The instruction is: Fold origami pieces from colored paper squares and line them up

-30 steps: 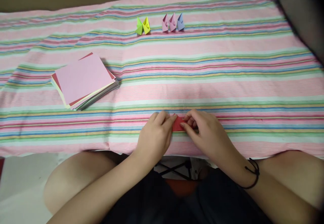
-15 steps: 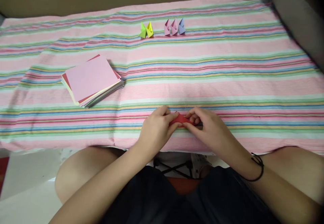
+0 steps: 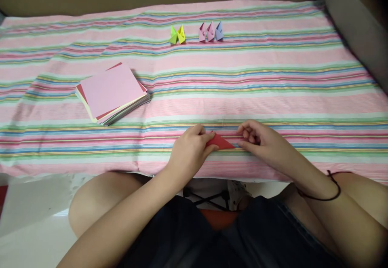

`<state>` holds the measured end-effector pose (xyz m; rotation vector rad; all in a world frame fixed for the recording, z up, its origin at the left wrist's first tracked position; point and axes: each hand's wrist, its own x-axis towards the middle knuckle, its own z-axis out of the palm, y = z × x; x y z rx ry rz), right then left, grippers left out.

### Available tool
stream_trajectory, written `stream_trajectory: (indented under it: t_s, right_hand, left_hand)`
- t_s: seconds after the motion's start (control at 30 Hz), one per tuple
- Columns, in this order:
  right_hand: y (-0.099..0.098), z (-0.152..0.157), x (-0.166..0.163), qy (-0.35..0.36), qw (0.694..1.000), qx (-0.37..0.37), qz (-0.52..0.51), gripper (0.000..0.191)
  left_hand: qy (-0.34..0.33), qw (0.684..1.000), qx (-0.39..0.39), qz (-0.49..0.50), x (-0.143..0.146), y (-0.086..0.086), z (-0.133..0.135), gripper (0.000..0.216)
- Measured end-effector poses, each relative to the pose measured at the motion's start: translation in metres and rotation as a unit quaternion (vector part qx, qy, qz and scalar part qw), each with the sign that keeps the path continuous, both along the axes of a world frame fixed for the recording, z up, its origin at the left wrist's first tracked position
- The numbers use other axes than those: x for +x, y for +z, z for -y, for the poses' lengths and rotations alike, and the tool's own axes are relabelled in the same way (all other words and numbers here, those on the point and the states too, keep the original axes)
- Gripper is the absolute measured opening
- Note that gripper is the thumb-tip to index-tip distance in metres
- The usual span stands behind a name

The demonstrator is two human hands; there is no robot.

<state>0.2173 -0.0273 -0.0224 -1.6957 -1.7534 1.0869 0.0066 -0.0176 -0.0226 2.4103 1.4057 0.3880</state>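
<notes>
A red piece of folded paper (image 3: 222,142), roughly triangular, lies low over the striped cloth near its front edge. My left hand (image 3: 191,144) pinches its left end between thumb and fingers, hiding that part. Just right of the paper's pointed tip, my right hand (image 3: 256,138) is apart from it, its fingers curled and the thumb held away from them with nothing between.
A stack of coloured paper (image 3: 113,90), pink on top, lies at the left. Toward the back stand small folded paper pieces: green (image 3: 173,36), yellow (image 3: 181,34), two pink (image 3: 210,32) and one blue (image 3: 219,31). A grey cushion (image 3: 354,25) borders the right.
My right hand has let go of the red paper and moved to the right, uncovering its pointed end. My left hand keeps its hold.
</notes>
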Motion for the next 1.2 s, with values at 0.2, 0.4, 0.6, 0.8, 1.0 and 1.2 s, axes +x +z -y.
stream_trajectory:
  t_s: [0.2, 0.4, 0.6, 0.8, 1.0, 1.2]
  right_hand:
    - [-0.002, 0.006, -0.021, -0.015, 0.998, 0.062, 0.012, 0.016]
    - [-0.005, 0.005, -0.025, -0.004, 0.999, 0.04, 0.023, 0.018]
    - [0.0, -0.001, -0.004, 0.022, 0.998, -0.012, -0.054, 0.022]
    - [0.003, 0.005, -0.022, -0.002, 0.996, 0.059, -0.064, 0.008]
    - [-0.002, 0.007, -0.037, 0.051, 0.993, 0.088, 0.061, 0.006]
    - [0.0, 0.004, -0.036, 0.043, 0.996, 0.065, 0.046, 0.006]
  left_hand:
    - [-0.001, 1.0, 0.003, 0.001, -0.001, 0.0, -0.001, 0.025]
    - [-0.002, 1.0, 0.001, -0.006, -0.001, -0.001, -0.001, 0.022]
    - [-0.002, 1.0, 0.006, 0.01, -0.002, -0.001, -0.002, 0.025]
    - [-0.001, 1.0, -0.002, 0.019, -0.002, -0.003, -0.003, 0.024]
    - [-0.01, 0.999, -0.027, 0.042, -0.004, -0.002, -0.004, 0.024]
    - [-0.005, 0.999, -0.028, 0.035, -0.004, -0.001, -0.003, 0.023]
